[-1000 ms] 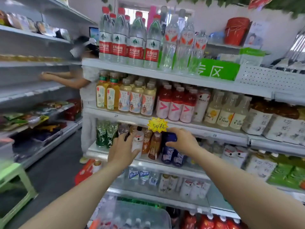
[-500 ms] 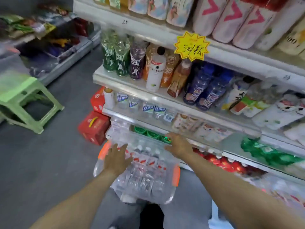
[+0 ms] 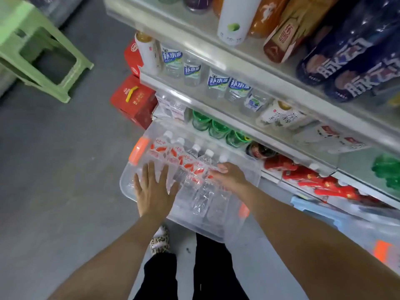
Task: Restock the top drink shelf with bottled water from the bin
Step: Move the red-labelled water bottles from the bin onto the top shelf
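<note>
You are looking down into the clear bin [image 3: 124, 189] on the floor. The water bottles [image 3: 186, 161] lie on their sides in a row inside it. Their long axes run from the bin's near wall to its far wall, with white caps pointing away from you and bases toward you. Your left hand [image 3: 152, 191] is spread flat, fingers straight, over the bottles at the bin's left end; whether it presses on them is unclear. Your right hand [image 3: 230, 178] grasps the bottle at the bin's right end, thumb near its neck. The drink shelves [image 3: 216, 100] rise just beyond the bin, and a red carton [image 3: 134, 100] sits beyond its left corner.
</note>
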`<state>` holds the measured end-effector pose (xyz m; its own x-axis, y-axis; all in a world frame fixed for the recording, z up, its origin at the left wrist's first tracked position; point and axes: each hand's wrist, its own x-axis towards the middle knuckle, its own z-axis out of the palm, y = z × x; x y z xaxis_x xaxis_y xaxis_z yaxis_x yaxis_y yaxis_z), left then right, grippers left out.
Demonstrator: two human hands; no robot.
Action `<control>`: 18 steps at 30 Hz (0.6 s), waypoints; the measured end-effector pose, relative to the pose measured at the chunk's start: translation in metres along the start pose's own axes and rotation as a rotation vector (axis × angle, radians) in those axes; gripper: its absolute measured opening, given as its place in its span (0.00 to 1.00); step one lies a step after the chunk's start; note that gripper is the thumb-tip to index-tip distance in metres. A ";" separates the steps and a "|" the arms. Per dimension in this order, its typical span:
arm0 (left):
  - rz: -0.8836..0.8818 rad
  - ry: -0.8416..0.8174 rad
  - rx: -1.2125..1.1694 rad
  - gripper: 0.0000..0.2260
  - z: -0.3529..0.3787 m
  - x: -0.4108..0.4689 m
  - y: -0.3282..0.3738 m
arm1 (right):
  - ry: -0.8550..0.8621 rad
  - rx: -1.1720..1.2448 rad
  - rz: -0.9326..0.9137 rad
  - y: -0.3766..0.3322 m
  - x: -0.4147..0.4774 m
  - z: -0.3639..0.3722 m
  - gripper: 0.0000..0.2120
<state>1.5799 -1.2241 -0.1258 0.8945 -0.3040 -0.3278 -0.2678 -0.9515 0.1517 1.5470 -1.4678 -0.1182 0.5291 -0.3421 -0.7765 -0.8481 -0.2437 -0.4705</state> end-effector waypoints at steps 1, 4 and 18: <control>-0.016 0.005 -0.011 0.27 0.001 0.002 0.001 | -0.021 0.062 0.015 -0.004 0.007 0.004 0.24; -0.073 0.047 -0.123 0.27 -0.003 0.006 -0.004 | -0.101 0.192 0.006 -0.030 0.022 0.019 0.30; -0.298 0.008 -0.668 0.33 -0.008 0.030 -0.064 | -0.258 0.127 0.083 -0.144 0.066 0.089 0.27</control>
<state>1.6267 -1.1721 -0.1380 0.8986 -0.0339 -0.4376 0.2607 -0.7609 0.5942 1.7020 -1.3749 -0.1389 0.4471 -0.1101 -0.8877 -0.8934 -0.1039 -0.4371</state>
